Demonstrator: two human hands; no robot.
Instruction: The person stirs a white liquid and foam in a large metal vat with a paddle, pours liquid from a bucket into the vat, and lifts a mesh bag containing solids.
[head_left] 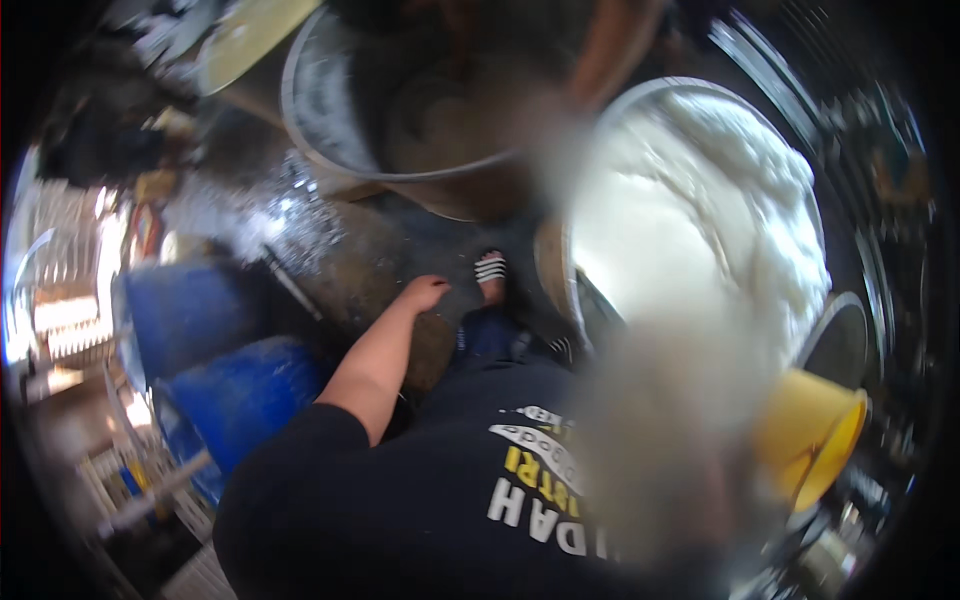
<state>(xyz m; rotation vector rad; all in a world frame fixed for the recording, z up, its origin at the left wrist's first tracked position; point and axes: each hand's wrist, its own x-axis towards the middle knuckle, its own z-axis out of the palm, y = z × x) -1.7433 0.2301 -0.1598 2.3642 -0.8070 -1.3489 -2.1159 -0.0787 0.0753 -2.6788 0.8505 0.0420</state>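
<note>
The left hand [425,292] hangs down beside the body, fingers loosely curled, holding nothing. The right hand is blurred, so I cannot tell its state. The yellow cup [815,435] is at the right, just beside the big basin [640,95] of white batter [700,210].

Left arm hangs straight down beside the body, bare forearm, dark short sleeve at the shoulder. Left hand [424,292] loose, fingers curled slightly, holding nothing. Right arm is a close blur across the lower right; right hand not discernible. One sandalled foot shows below.
</note>
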